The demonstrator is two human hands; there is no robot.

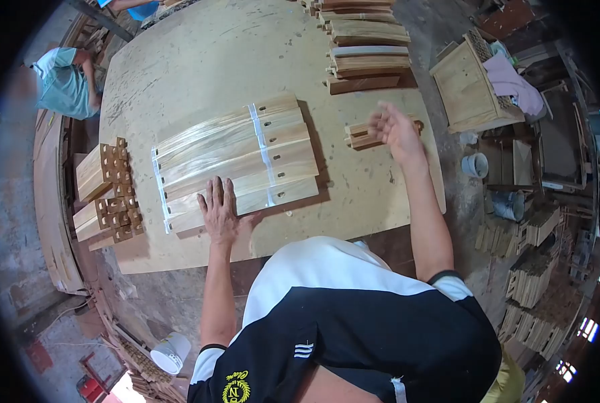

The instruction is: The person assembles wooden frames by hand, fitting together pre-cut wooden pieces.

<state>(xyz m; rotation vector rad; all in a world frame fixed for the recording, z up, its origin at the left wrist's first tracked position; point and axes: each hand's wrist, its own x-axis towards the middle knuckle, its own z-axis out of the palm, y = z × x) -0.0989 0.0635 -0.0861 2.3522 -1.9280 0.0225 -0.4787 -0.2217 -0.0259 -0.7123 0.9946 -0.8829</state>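
Several light wooden boards [209,154] lie side by side on the worktable [179,80], each with a dark slot near its right end. Two white strips [261,144] run across them, one near each end. My left hand [220,211] rests at the lower edge of the boards with its fingers spread and holds nothing. Over at the right, my right hand [395,131] is just above a small wooden piece pair [363,136], partly covering it. Its fingers are apart and slightly blurred, and nothing shows in them.
Stacked wooden pieces [370,64] stand at the table's back right. Slotted pieces [117,195] are piled at its left edge. A person [65,80] in a light green shirt is beyond the left side. A wooden cabinet [471,91] and buckets [475,165] are on the right.
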